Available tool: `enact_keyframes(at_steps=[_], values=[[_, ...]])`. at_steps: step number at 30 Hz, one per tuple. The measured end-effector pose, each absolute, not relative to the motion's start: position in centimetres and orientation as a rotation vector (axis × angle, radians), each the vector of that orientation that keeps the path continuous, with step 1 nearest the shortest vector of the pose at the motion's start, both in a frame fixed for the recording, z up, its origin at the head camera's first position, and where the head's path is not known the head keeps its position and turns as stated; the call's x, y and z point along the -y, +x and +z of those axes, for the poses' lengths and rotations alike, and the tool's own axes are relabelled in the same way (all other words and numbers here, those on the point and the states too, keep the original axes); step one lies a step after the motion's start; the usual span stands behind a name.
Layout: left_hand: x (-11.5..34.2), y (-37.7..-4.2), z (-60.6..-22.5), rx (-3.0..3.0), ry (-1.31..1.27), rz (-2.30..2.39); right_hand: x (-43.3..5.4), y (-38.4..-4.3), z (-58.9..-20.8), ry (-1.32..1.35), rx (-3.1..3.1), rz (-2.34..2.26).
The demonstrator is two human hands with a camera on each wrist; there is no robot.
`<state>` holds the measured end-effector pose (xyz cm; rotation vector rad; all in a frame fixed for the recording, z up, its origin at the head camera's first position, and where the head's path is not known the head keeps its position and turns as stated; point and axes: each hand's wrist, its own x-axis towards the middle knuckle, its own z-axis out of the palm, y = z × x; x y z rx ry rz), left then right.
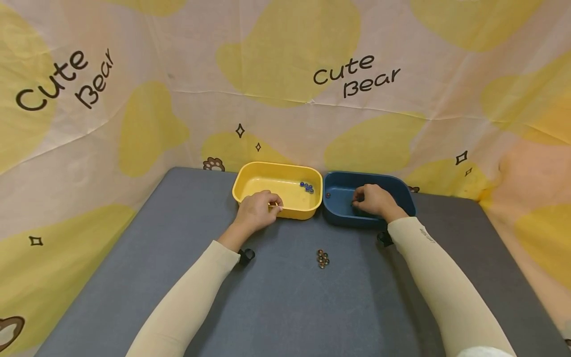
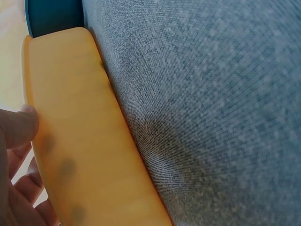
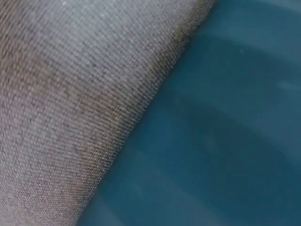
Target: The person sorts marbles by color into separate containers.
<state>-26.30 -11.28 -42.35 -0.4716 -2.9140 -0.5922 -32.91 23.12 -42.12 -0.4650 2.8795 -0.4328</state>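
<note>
At the near rim of the yellow plastic bin (image 1: pixel 300 214) is my left hand (image 1: pixel 257 210). In the left wrist view its thumb (image 2: pixel 26 125) lies on the rim, the fingers curled behind the bin's wall. Several blue marbles (image 1: pixel 307 187) sit together at the bin's right end. My right hand (image 1: pixel 373 199) reaches over the near side of the dark blue bin (image 1: pixel 345 219), fingers bent down toward its floor. Whether those fingertips pinch a marble, I cannot tell. One brown marble (image 1: pixel 328 195) lies at the blue bin's left end. The right wrist view shows only that bin's outer wall (image 3: pixel 211 141) and tabletop.
Several brownish glass marbles (image 1: pixel 322 259) lie clustered on the grey cloth-covered table (image 1: pixel 285 307), in front of the bins. The two bins stand side by side at the table's far edge. Behind them hangs a patterned cloth (image 1: pixel 285 124).
</note>
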Motion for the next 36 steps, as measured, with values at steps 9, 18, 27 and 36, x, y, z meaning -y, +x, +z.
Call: enact_keyframes(at_steps=[9,18,27,36], values=[[11.1,-26.2,-42.3,2.906,-0.476,-0.597,-23.4,-33.0,-42.2,-0.454,-2.860,-0.420],[11.0,-26.1,-42.2,2.914,-0.470,-0.596,-23.7,-33.0,-42.0,-0.436,-2.873,-0.439],[11.2,-26.1,-42.3,2.899,-0.475,-0.595,-23.9,-32.7,-41.4,-0.400,-2.851,-0.467],[11.3,-26.2,-42.4,2.908,-0.473,-0.585,-24.2,-31.9,-40.5,-0.396,-2.842,-0.466]])
